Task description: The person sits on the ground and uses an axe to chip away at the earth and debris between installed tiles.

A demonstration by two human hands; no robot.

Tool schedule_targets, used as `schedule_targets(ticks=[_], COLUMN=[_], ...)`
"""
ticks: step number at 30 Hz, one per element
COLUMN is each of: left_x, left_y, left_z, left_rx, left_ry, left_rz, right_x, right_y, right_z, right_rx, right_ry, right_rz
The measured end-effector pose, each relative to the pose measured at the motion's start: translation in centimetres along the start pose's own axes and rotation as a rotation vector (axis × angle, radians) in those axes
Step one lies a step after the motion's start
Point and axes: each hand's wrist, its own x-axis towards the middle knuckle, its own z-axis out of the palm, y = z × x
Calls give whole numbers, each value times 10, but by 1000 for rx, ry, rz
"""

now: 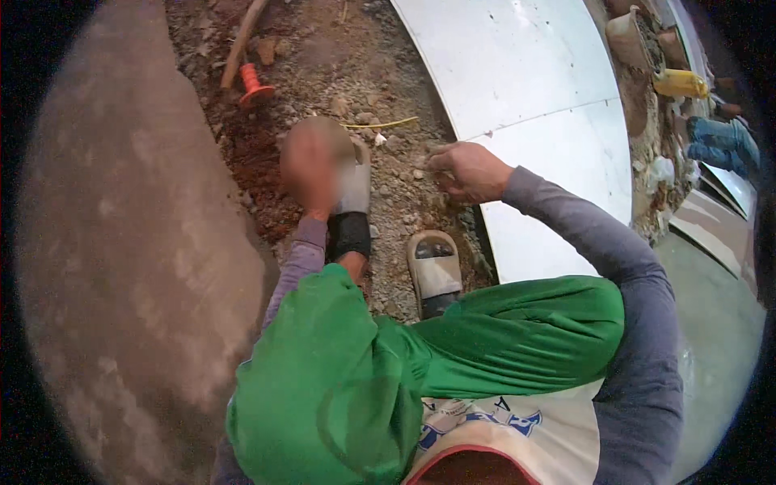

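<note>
My right hand point(473, 172) is above the gravel beside the long edge of a white panel point(525, 73). Its fingers are curled together, and whether something small is between them I cannot make out. Over the front of my left sandal point(353, 190) is my left hand point(314, 166), blurred so that its fingers do not show. A thin yellow strip point(392, 124) lies on the ground between and beyond the two hands. Farther off to the left is an orange ribbed handle with a flared guard point(255, 87).
Loose gravel and soil point(388, 210) run between a smooth grey concrete slab point(129, 242) and the white panels. A wooden stick point(242, 40) lies at the far left. Buckets point(629, 40), a yellow container point(681, 83) and a person's blue-trousered legs point(723, 141) are at the far right.
</note>
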Motion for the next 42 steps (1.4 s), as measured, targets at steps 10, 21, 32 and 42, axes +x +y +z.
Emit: schedule_targets(ticks=[10, 21, 32, 42], left_x=[-13, -25, -3, 19], left_y=[5, 5, 19, 28], left_z=[44, 48, 113, 169], left_rx=[309, 282, 158, -335], left_ry=[-321, -323, -669, -732], left_rz=[134, 297, 86, -301], right_x=[-53, -68, -38, -13], right_y=[5, -2, -30, -28], right_z=[49, 86, 110, 131], right_rx=[88, 24, 169, -235], right_ry=[-16, -184, 328, 773], right_rz=[64, 94, 196, 231])
